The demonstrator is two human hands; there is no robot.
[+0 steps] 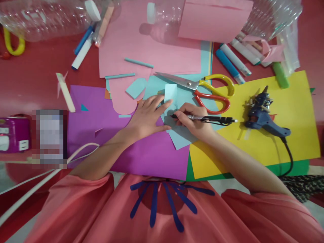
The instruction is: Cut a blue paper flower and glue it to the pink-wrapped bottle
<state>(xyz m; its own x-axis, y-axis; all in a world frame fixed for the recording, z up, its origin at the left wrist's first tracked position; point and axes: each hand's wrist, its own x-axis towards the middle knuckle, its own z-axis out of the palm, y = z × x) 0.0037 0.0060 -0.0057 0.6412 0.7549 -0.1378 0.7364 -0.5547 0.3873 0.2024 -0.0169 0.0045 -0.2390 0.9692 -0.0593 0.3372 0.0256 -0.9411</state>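
My left hand [148,116] lies flat with fingers spread, pressing down a light blue paper sheet [181,138] and a small light blue cut-out [170,92] on top of it. My right hand [193,121] is closed around a black pen [212,118], whose tip touches the blue paper just right of my left fingertips. Both hands rest over a purple sheet [96,114] and beside a yellow sheet [291,101].
Scissors [202,89] with yellow and red handles lie just beyond my hands. A blue glue gun [263,118] with its cord rests on the yellow sheet. Pink paper [152,44], markers [233,62], clear plastic bottles [48,17] and a purple power strip [14,133] surround the work.
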